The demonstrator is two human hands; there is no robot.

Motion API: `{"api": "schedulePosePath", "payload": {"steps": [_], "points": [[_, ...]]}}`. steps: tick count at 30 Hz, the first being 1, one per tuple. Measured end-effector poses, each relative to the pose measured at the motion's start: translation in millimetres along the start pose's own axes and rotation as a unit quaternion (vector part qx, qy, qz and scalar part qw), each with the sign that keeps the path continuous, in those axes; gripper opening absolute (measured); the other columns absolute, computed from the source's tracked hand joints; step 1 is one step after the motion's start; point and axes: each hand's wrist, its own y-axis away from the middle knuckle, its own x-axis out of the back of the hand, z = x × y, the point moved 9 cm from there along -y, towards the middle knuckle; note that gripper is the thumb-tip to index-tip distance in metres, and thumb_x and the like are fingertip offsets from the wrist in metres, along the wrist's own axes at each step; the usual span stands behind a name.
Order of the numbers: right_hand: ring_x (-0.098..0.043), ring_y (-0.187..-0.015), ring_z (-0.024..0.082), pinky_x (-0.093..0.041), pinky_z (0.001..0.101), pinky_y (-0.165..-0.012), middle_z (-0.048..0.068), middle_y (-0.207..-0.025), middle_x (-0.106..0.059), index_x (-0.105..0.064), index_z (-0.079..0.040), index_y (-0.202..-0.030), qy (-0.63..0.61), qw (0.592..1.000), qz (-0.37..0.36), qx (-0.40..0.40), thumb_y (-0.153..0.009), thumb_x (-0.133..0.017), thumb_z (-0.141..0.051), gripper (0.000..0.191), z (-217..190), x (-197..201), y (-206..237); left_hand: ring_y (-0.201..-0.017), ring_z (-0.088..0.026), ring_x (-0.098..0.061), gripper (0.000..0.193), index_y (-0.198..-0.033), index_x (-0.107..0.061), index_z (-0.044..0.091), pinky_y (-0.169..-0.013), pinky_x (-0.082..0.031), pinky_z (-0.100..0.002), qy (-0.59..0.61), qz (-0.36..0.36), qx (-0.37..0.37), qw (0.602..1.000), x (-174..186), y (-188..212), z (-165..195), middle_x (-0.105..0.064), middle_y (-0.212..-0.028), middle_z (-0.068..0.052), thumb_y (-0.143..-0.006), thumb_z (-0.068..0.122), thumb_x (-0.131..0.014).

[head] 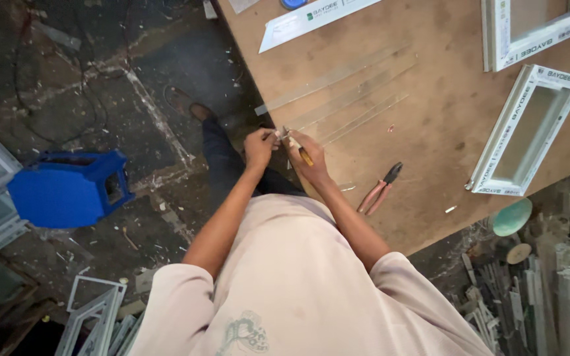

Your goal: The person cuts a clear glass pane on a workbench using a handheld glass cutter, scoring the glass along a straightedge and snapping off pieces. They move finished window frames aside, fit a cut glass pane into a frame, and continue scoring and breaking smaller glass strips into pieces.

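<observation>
Your workbench, a large brown board, fills the upper right of the view and serves as the landmark here. At its far right edge stands a white window frame section, with a second white frame beyond it at the far corner. A long white profile strip lies along the bench's far edge. Across the middle of the bench lie several clear glass strips, roughly side by side, running toward the bench's near left edge. Off the bench, to its left on the littered floor, sits a blue plastic box.

Near the bench's front edge, right of your hands, rest pink-handled pliers, untouched.

Your hands meet just at the bench's near left edge, at the ends of the glass strips. Your left hand has its fingers pinched together on a small pale piece; what it is cannot be told. Your right hand has its fingers closed around a yellow-handled tool, whose tip touches that small piece.
</observation>
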Motion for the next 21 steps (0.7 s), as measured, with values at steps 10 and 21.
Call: {"api": "schedulePosePath", "payload": {"steps": [10, 21], "points": [[-0.071, -0.114, 0.037, -0.056, 0.0405, -0.1, 0.021, -0.123, -0.071, -0.067, -0.001, -0.125, 0.02, 0.998, -0.028, 0.062, -0.094, -0.067, -0.005, 0.031, -24, 8, -7, -0.069, -0.016, -0.074, 0.014, -0.1, -0.074, -0.006, -0.061, -0.06, -0.028, -0.002, 0.003, 0.003, 1.0, -3, 4, 10, -0.076, -0.082, -0.013, -0.096, 0.003, -0.064], [-0.074, -0.108, 0.025, -0.056, 0.0353, -0.093, 0.016, -0.118, -0.076, -0.072, -0.001, -0.124, -0.014, 0.998, -0.021, -0.058, -0.095, -0.062, -0.005, 0.031, 19, 20, 30, -0.069, -0.018, -0.073, 0.014, -0.098, -0.071, -0.007, -0.06, -0.06, -0.029, 0.028, -0.01, 0.001, 1.0, -3, 2, 5, -0.075, -0.083, -0.013, -0.098, 0.004, -0.062]]}}
